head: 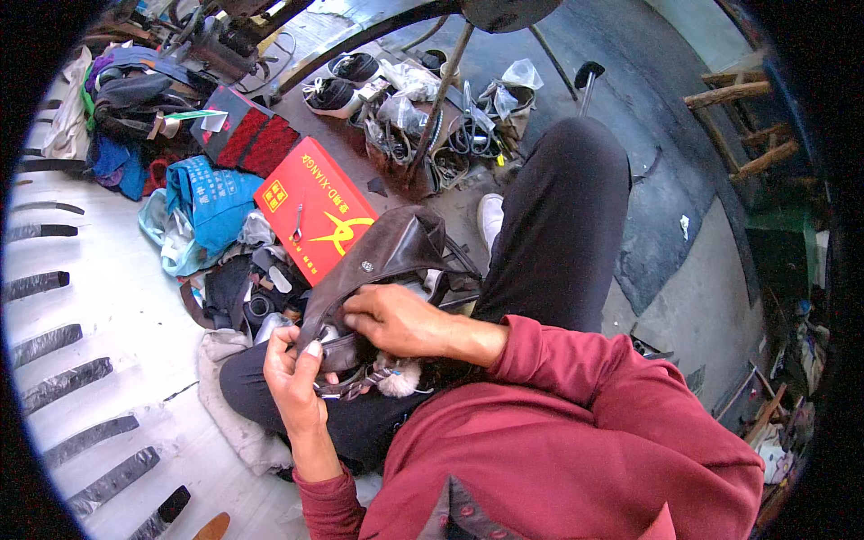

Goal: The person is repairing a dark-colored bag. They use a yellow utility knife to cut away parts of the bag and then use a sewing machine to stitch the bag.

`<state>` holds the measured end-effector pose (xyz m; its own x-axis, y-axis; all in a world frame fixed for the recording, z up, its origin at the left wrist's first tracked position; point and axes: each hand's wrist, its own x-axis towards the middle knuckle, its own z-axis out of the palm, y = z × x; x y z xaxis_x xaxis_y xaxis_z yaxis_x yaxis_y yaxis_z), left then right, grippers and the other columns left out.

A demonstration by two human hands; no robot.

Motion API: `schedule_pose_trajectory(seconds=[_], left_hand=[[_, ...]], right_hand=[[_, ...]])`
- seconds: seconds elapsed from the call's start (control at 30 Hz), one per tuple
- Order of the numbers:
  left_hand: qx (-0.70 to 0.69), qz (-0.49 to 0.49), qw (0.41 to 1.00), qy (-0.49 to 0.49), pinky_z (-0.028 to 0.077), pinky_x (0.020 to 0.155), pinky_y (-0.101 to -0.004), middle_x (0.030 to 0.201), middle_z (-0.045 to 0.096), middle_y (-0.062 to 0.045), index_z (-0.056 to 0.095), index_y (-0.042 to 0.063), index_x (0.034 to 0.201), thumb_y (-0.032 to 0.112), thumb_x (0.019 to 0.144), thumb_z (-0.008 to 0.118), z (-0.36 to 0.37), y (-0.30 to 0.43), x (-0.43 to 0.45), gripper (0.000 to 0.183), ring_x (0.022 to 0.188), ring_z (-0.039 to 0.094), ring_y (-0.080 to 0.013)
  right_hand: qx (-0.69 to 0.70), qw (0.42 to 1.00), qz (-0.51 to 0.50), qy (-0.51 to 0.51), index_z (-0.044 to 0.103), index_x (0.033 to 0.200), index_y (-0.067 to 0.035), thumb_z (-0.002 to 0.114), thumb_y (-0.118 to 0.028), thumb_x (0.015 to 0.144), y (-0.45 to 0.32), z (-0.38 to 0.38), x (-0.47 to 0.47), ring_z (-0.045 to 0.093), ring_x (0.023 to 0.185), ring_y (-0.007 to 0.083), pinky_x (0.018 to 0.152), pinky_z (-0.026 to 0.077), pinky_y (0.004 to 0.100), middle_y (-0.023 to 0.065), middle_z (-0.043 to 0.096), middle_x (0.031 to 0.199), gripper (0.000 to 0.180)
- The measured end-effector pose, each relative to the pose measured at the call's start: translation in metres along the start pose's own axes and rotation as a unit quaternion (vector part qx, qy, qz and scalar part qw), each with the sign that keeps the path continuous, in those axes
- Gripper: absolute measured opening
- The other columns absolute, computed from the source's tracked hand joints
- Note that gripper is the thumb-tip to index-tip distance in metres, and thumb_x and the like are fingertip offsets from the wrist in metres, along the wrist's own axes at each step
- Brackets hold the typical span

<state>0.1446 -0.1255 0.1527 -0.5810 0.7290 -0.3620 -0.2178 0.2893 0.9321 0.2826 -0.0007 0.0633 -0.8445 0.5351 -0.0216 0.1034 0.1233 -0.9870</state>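
A dark brown leather bag (388, 250) lies across my lap, its opening towards me. My left hand (297, 378) pinches the bag's near left edge between thumb and fingers. Over the opening is my right hand (395, 320), its curled fingers at the inner side of the bag; the fingertips are partly hidden, so what they grip cannot be told. A braided strap (358, 386) and a pale fluffy pompom (399, 379) hang below the hands, over my thigh.
A red box (317, 202) with a small metal tool on top is beyond the bag. Blue plastic bags (209, 192) and piled cloth lie left. Past the box stand shoes (331, 94) and containers of supplies near a stool's legs (442, 94). A wooden rack (736, 94) is at right.
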Motion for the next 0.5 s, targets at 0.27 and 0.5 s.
schedule_pose_trajectory(seconds=[0.27,0.5], left_hand=[[-0.065,0.004,0.997,0.036,0.045,0.042,-0.0198,0.092,0.068,-0.005,0.055,0.006,0.113,0.009,0.093,0.061,-0.020,0.000,-0.002,0.021,0.060,0.061,-0.0072],[-0.082,-0.004,0.997,-0.003,0.044,0.042,-0.0199,0.089,0.068,-0.008,0.053,0.007,0.111,0.007,0.093,0.059,-0.020,0.001,-0.002,0.019,0.052,0.057,-0.0089]], right_hand=[[-0.220,0.971,0.092,0.009,0.063,0.106,0.005,0.065,-0.018,0.093,0.006,-0.034,0.002,0.064,0.100,0.0478,0.088,0.053,0.0550,0.0289,0.065,0.100,0.026],[-0.245,0.968,0.009,0.053,0.062,0.116,0.005,0.065,-0.014,0.093,-0.004,-0.053,0.013,0.062,0.106,0.0473,0.093,0.050,0.0531,0.0273,0.063,0.109,0.030]])
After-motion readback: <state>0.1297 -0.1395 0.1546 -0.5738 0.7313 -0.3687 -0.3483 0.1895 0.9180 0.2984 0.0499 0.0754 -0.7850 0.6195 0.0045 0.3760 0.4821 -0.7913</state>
